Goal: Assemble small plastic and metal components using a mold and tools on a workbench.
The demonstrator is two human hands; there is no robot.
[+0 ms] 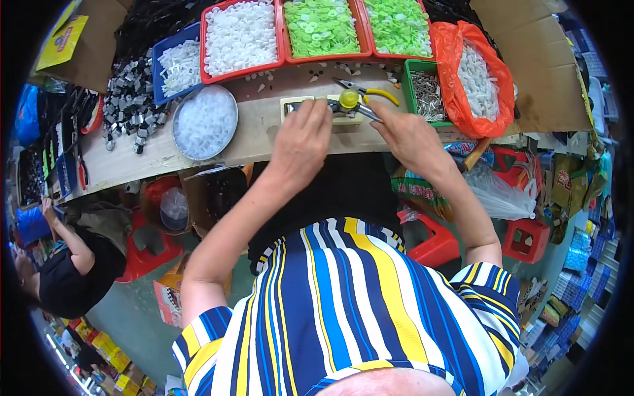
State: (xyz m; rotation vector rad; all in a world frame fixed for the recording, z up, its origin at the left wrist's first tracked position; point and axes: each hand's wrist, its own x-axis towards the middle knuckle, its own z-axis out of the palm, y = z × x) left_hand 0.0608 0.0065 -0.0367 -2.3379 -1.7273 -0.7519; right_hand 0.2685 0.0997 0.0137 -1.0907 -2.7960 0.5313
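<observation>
A cream block fixture point(348, 121) lies on the bench in front of me. Across it is a small metal piece with a round yellow part point(349, 99) and a grey metal lever point(368, 113). My right hand point(415, 140) grips the lever's end from the right, thumb and fingers closed round it. At the fixture's left end, my left hand point(302, 140) presses its fingers together over a dark metal part, mostly hidden beneath them. Just behind lie pliers with yellow handles point(382, 94), touched by neither hand.
Red trays point(280, 65) of white and green plastic pieces line the back. A round metal dish point(230, 142) and silver clips point(130, 92) are left; a green tray point(408, 92) and red bag point(453, 92) of parts right. A co-worker point(79, 270) sits far left.
</observation>
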